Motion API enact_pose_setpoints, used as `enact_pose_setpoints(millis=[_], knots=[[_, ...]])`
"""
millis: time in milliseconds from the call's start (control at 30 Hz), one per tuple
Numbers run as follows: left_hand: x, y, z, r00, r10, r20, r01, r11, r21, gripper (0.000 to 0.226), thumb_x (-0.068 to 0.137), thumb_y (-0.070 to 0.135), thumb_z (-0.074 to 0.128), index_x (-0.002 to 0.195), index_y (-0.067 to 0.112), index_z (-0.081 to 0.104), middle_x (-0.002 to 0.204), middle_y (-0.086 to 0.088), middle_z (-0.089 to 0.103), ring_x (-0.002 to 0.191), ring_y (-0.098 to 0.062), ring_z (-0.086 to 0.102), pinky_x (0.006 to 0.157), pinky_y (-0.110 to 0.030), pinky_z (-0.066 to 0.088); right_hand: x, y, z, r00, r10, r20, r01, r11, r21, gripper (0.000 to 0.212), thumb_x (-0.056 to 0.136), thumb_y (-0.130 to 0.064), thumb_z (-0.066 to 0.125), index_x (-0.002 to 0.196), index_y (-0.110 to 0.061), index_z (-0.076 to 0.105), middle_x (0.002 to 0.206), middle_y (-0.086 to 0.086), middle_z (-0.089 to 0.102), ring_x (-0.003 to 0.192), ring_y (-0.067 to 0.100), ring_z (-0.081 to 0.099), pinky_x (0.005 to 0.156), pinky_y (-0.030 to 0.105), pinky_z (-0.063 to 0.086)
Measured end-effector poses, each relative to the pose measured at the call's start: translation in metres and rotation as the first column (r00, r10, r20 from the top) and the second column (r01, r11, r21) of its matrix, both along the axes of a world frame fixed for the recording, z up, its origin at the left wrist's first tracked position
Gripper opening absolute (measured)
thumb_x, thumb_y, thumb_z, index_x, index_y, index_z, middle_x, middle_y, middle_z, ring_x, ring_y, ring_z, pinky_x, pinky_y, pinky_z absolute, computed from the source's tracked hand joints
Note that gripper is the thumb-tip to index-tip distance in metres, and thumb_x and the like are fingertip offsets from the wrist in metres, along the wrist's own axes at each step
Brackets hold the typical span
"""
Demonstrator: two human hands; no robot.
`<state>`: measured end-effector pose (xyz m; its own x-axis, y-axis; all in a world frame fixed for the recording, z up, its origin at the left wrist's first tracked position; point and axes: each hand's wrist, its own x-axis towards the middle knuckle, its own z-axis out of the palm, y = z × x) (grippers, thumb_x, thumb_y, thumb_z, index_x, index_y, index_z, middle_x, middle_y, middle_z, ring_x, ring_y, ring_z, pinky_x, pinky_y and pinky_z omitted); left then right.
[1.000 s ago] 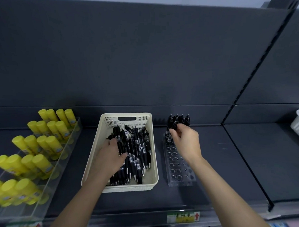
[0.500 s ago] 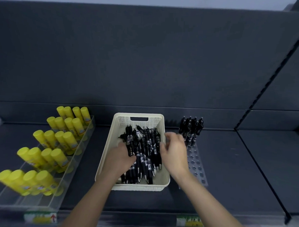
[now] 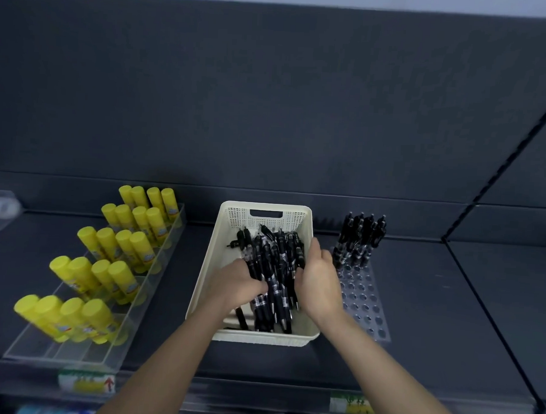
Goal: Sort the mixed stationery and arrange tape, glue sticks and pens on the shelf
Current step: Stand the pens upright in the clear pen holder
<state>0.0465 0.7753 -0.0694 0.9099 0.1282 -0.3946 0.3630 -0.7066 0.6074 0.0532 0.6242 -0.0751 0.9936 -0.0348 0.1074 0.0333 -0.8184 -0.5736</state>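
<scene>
Black pens (image 3: 279,257) lie heaped in the cream basket (image 3: 230,233) on the shelf (image 3: 433,307). Left hand (image 3: 235,288) has its fingers curled round some pens; right hand (image 3: 318,280) lies beside, fingers straight, together

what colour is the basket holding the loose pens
Cream basket, seen best in the head view.

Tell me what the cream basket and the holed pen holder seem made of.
Cream basket: likely matte moulded plastic, given its perforated walls and cut handle slot. Pen holder: probably clear glossy acrylic; the dark shelf shows through it.
</scene>
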Motion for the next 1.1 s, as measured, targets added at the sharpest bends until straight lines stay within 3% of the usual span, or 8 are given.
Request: enact_pose_setpoints(millis=[100, 233, 500, 600, 800, 900, 1033, 1100], knots=[[0.002, -0.006, 0.002, 0.998, 0.058, -0.031, -0.063, 0.983, -0.175, 0.024, 0.075, 0.010, 0.067, 0.098, 0.006, 0.061, 0.091, -0.013, 0.070, 0.083, -0.024, 0.068, 0.076, -0.037, 0.056, 0.000, 0.000, 0.000, 1.000, 0.002, -0.002, -0.002, 1.000, -0.002, 0.055, 0.081, 0.007, 0.045, 0.134, -0.001, 0.034, 0.111, 0.019, 0.052, 0.089, 0.037, 0.057, 0.074, 0.039, 0.050], [0.000, -0.015, 0.002, 0.993, 0.107, 0.045, -0.093, 0.965, -0.246, 0.036, 0.078, 0.007, 0.068, 0.108, 0.009, 0.047, 0.087, -0.004, 0.061, 0.075, -0.013, 0.060, 0.054, -0.024, 0.043, -0.001, 0.000, 0.001, 1.000, 0.008, -0.006, -0.008, 1.000, 0.011, 0.060, 0.081, 0.008, 0.045, 0.139, -0.001, 0.030, 0.113, 0.019, 0.051, 0.092, 0.036, 0.057, 0.077, 0.036, 0.049], [0.006, 0.004, 0.004, 0.947, 0.258, 0.194, -0.175, 0.915, -0.363, 0.018, 0.075, -0.001, 0.052, 0.072, 0.014, 0.042, 0.063, -0.005, 0.042, 0.058, -0.020, 0.045, 0.055, -0.032, 0.037, -0.003, -0.001, 0.003, 1.000, 0.003, -0.008, -0.003, 1.000, 0.016, 0.063, 0.082, 0.009, 0.044, 0.141, -0.004, 0.029, 0.113, 0.017, 0.053, 0.079, 0.021, 0.049, 0.066, 0.024, 0.042], [0.003, 0.010, 0.008, 0.931, 0.287, 0.224, -0.171, 0.889, -0.426, 0.007, 0.084, 0.005, 0.058, 0.084, 0.006, 0.051, 0.070, -0.005, 0.056, 0.064, -0.018, 0.054, 0.060, -0.028, 0.043, -0.003, -0.003, 0.003, 1.000, 0.003, -0.009, -0.003, 1.000, 0.030, 0.058, 0.085, 0.007, 0.045, 0.140, -0.005, 0.031, 0.112, 0.016, 0.053, 0.076, 0.016, 0.042, 0.066, 0.021, 0.038], [-0.004, 0.005, 0.021, 0.901, 0.258, 0.349, -0.032, 0.841, -0.541, 0.018, 0.085, 0.010, 0.063, 0.095, 0.000, 0.052, 0.077, -0.008, 0.060, 0.060, -0.008, 0.060, 0.059, -0.018, 0.047, -0.009, -0.003, 0.013, 0.984, -0.002, 0.176, -0.007, 0.999, 0.049, 0.045, 0.092, -0.018, 0.054, 0.136, -0.011, 0.047, 0.119, 0.008, 0.053, 0.113, 0.025, 0.046, 0.097, 0.032, 0.040], [-0.007, -0.003, 0.031, 0.886, 0.221, 0.408, 0.044, 0.836, -0.547, 0.018, 0.086, 0.007, 0.064, 0.101, 0.007, 0.054, 0.087, -0.008, 0.065, 0.069, -0.005, 0.066, 0.061, -0.013, 0.050, -0.009, -0.003, 0.037, 0.987, 0.021, 0.161, -0.058, 0.971, 0.232, 0.036, 0.092, -0.024, 0.057, 0.126, -0.013, 0.058, 0.116, 0.003, 0.057, 0.109, 0.015, 0.051, 0.098, 0.030, 0.043], [-0.004, -0.014, 0.035, 0.875, 0.172, 0.452, 0.112, 0.837, -0.535, 0.029, 0.081, 0.010, 0.070, 0.104, 0.021, 0.056, 0.095, 0.000, 0.067, 0.089, -0.014, 0.067, 0.079, -0.033, 0.057, 0.001, 0.001, 0.067, 0.995, 0.103, 0.018, -0.093, 0.792, 0.603, 0.008, 0.085, -0.017, 0.068, 0.093, -0.014, 0.070, 0.078, -0.007, 0.067, 0.072, 0.002, 0.061, 0.074, 0.028, 0.052], [-0.002, -0.020, 0.037, 0.885, 0.136, 0.445, 0.143, 0.830, -0.540, 0.031, 0.081, 0.008, 0.070, 0.104, 0.022, 0.054, 0.091, 0.003, 0.067, 0.081, -0.006, 0.067, 0.074, -0.026, 0.056, 0.002, 0.000, 0.075, 0.995, 0.101, 0.020, -0.089, 0.752, 0.654, 0.002, 0.083, -0.009, 0.069, 0.085, -0.010, 0.069, 0.070, -0.005, 0.063, 0.059, -0.001, 0.058, 0.062, 0.020, 0.049]])
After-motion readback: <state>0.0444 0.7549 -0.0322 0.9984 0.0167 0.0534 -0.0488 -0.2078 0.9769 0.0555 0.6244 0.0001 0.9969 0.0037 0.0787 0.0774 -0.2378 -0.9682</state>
